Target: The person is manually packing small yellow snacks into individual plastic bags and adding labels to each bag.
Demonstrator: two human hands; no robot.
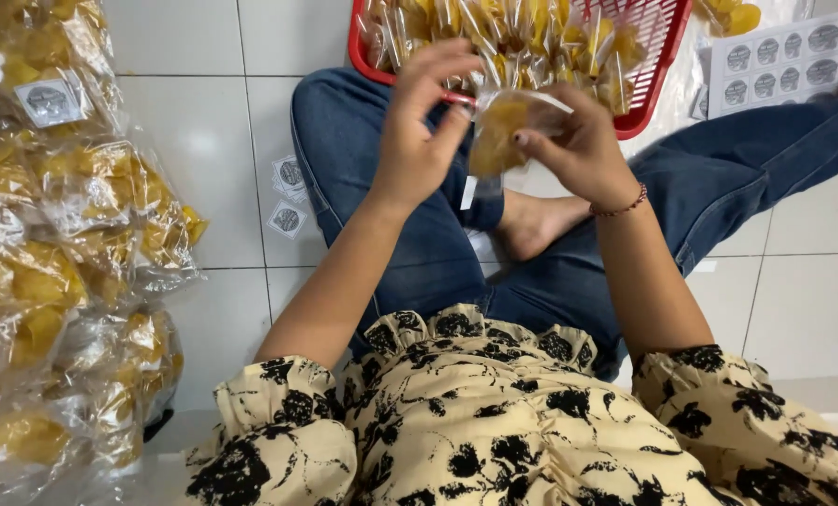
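I sit cross-legged on a white tiled floor in blue jeans. My right hand (578, 145) holds a small clear packet of yellow chips (498, 131) above my lap. My left hand (419, 122) is raised beside it, fingertips touching the packet's upper left edge. A small white strip hangs below the packet. Just beyond my hands stands a red plastic basket (653, 56) filled with several similar yellow packets.
A heap of sealed packets of yellow chips (63, 253) lies on the floor at my left. Two loose round stickers (288, 197) lie by my left knee. A sheet of round grey stickers (779, 61) rests at the upper right.
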